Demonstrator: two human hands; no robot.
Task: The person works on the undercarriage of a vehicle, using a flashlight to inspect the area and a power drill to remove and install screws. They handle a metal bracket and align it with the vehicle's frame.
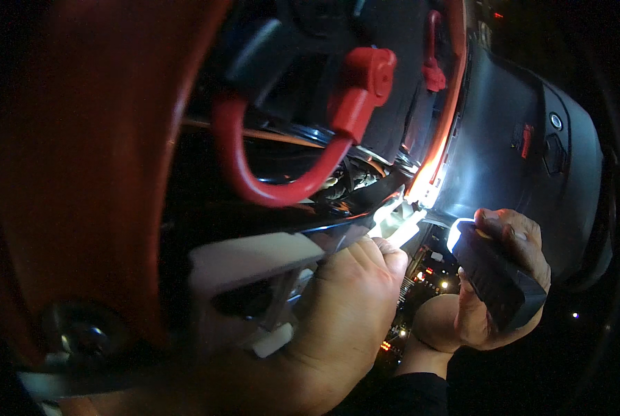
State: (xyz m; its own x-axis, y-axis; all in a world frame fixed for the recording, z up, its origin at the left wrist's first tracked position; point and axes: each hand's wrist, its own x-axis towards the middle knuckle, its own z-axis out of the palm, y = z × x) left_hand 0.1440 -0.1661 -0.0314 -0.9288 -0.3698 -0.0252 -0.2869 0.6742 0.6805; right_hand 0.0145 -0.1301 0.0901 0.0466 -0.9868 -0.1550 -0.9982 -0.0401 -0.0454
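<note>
My left hand (358, 298) reaches in from the lower left with its fingers closed. At its fingertips a pale strip-shaped part (407, 230) juts out, washed out by glare, and its far end lies close to the seam of an orange panel (438, 149). The palm side of this hand is hidden. My right hand (521, 243) is wrapped around a dark, block-shaped handheld light (501, 281). Its lit end faces the pale part and the seam. Beside my left wrist is a whitish plastic bracket-like piece (254, 260), partly in shadow.
Above my hands a thick red cable (282, 191) loops into a red connector (365, 90) on a black housing. A large orange panel (102, 152) fills the left. At right stands a black vehicle panel (504, 132) with a round button or lock. Small lights glow in the dark background.
</note>
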